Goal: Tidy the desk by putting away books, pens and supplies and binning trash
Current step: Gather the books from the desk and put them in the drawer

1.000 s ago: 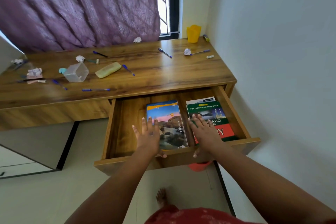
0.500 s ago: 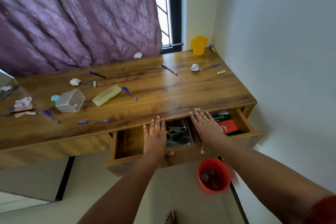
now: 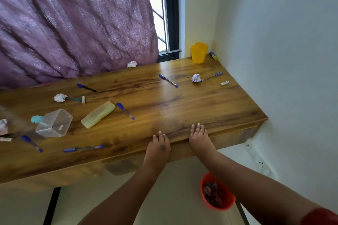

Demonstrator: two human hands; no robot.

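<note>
My left hand (image 3: 158, 147) and my right hand (image 3: 199, 139) press flat, fingers straight, against the front of the drawer (image 3: 230, 138), which sits flush under the wooden desk (image 3: 164, 104). The books are hidden inside. Several blue pens lie on the desktop, one (image 3: 82, 148) near the front edge, another (image 3: 125, 111) beside a yellow pencil case (image 3: 98, 114), another (image 3: 168, 80) further back. Crumpled paper balls (image 3: 196, 78) (image 3: 60, 97) (image 3: 131, 64) lie scattered. A clear plastic container (image 3: 54, 123) lies on its side at the left.
A yellow cup (image 3: 199, 52) stands at the back right corner by a small tube (image 3: 213, 56). A red bin (image 3: 216, 194) with trash sits on the floor below my right arm. The white wall runs along the right; a purple curtain hangs behind the desk.
Both hands pushed the drawer from wide open to fully closed, hiding the books. My view rose from the drawer to the desktop.
</note>
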